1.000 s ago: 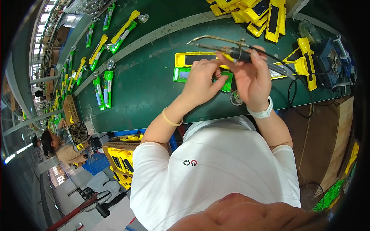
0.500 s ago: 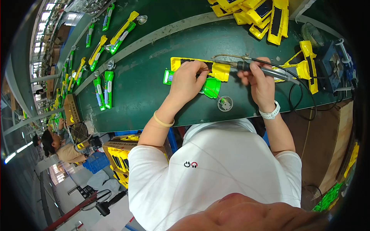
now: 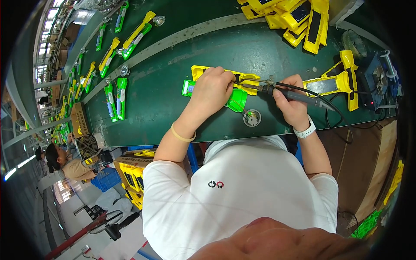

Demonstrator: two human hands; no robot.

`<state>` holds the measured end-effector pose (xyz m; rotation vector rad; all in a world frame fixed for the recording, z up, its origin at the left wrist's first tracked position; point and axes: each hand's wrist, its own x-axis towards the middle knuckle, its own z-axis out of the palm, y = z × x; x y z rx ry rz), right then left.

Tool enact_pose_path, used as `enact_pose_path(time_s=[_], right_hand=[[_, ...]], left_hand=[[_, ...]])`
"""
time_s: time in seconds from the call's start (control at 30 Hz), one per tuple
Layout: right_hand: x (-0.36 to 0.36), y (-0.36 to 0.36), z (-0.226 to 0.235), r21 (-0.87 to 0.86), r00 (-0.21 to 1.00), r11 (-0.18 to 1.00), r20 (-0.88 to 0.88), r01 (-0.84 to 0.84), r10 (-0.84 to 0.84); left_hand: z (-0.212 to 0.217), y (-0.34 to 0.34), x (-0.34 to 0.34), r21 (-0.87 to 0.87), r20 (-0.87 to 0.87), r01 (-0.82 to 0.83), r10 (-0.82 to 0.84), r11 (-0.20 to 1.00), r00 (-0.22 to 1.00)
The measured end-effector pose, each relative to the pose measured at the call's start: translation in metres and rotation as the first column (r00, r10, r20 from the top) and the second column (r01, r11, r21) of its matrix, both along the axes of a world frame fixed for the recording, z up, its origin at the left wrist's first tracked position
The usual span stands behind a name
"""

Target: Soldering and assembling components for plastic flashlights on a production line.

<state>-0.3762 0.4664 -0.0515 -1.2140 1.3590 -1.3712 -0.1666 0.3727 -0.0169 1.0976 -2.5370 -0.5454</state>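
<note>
My right hand [image 3: 293, 103] wraps round the black handle of a soldering iron [image 3: 300, 96] that has a thin metal feed tube along its top. The iron's tip points left, over a yellow casing [image 3: 198, 72] lying on the green bench. My left hand [image 3: 211, 91] rests across that casing, with thumb and forefinger pinched on a thin wire close to the tip; the fingers mostly hide it. Beneath and beside this hand lies a green flashlight body [image 3: 236, 100]. A round clear lamp head [image 3: 251, 118] sits just below, joined to the green body by a thin wire.
Yellow casings with dark panels [image 3: 299, 21] are heaped at the far right. Another yellow casing pair [image 3: 329, 84] lies near a dark blue soldering station [image 3: 373, 78]. A black cable [image 3: 336, 113] loops beside it. Several green and yellow flashlights [image 3: 121, 99] lie at left. A person [image 3: 71, 162] sits beyond.
My right hand has brought the soldering iron left and down, so its tip now reaches the yellow casing by my left fingertips. My left hand has stayed nearly still.
</note>
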Motion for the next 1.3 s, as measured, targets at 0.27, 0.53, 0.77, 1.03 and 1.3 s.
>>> enact_pose_path(time_s=[0.27, 0.53, 0.77, 1.03, 1.3], right_hand=[[0.003, 0.003, 0.005, 0.038, 1.0, 0.999, -0.021, 0.021, -0.02], [0.022, -0.006, 0.026, -0.056, 0.932, 0.994, 0.357, 0.09, -0.064], [0.028, -0.026, 0.014, -0.013, 0.947, 0.997, 0.31, -0.081, 0.081], [0.019, -0.015, 0.013, 0.018, 0.919, 0.997, 0.387, 0.069, -0.071], [0.026, -0.014, 0.017, -0.019, 0.947, 0.993, 0.303, 0.114, -0.103]], left_hand=[[0.001, -0.001, -0.001, 0.002, 0.056, 0.007, -0.007, 1.0, 0.998], [-0.002, -0.001, 0.002, 0.006, 0.057, 0.005, -0.006, 1.0, 0.998], [-0.002, 0.002, 0.001, 0.007, 0.033, 0.029, -0.029, 1.0, 0.999], [0.028, 0.003, 0.017, 0.403, -0.203, -0.094, 0.189, 0.91, 0.961], [0.015, 0.009, 0.034, 0.875, -0.483, 0.256, 0.729, 0.41, 0.485]])
